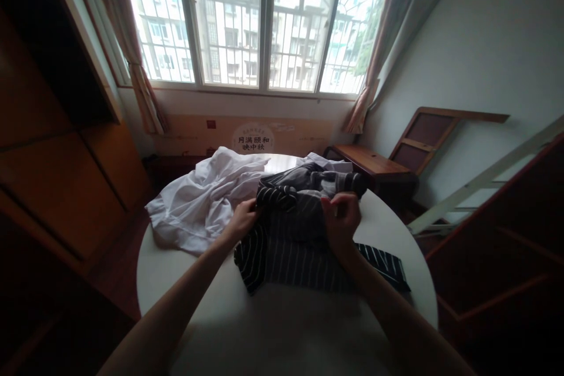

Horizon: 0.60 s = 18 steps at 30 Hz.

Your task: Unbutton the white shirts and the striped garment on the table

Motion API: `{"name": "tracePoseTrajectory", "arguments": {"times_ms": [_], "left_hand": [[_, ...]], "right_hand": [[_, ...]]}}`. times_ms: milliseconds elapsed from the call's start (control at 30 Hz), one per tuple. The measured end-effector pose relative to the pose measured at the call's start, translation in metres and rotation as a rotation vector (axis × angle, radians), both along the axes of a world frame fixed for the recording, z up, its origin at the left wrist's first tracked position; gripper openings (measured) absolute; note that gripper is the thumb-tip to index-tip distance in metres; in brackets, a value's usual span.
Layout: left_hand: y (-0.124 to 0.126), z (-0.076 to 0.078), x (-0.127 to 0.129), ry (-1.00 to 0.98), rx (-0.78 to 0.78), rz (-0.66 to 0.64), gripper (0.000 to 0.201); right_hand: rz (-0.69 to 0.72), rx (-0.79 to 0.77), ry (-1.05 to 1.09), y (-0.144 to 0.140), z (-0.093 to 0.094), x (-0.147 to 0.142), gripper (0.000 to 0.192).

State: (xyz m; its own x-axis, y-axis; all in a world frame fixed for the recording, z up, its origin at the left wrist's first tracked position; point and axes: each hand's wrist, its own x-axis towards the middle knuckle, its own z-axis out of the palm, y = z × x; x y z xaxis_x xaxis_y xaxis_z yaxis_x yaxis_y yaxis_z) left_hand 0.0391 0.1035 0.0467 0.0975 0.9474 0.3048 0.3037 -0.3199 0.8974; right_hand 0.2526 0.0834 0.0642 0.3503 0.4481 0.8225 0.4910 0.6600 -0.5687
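Observation:
A black garment with thin white stripes [291,247] lies across the middle of a round white table [282,329]. My left hand [242,220] grips its left edge, where the cloth is bunched. My right hand [340,220] pinches the same garment at its upper right part, fingers closed on the fabric. A crumpled white shirt [207,200] lies to the left of the striped garment, right beside my left hand. Behind the striped garment sits a grey-and-white piece of clothing [321,173], partly hidden.
A large barred window [259,17] with curtains fills the far wall. A wooden wardrobe [57,147] stands at the left. A low wooden desk and a leaning board [396,158] are at the right, with a pale ladder rail [484,179] beside them.

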Motion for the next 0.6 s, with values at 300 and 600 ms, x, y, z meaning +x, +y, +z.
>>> {"name": "tracePoseTrajectory", "arguments": {"times_ms": [300,600], "left_hand": [[0.004,0.022,-0.031,-0.568,0.249,0.647,0.027],[-0.007,-0.014,0.003,0.565,-0.084,0.076,0.054]], "right_hand": [[-0.111,-0.025,0.166,-0.004,0.022,0.017,0.013],[0.215,-0.767,-0.922,0.009,0.0,0.015,0.037]]}}
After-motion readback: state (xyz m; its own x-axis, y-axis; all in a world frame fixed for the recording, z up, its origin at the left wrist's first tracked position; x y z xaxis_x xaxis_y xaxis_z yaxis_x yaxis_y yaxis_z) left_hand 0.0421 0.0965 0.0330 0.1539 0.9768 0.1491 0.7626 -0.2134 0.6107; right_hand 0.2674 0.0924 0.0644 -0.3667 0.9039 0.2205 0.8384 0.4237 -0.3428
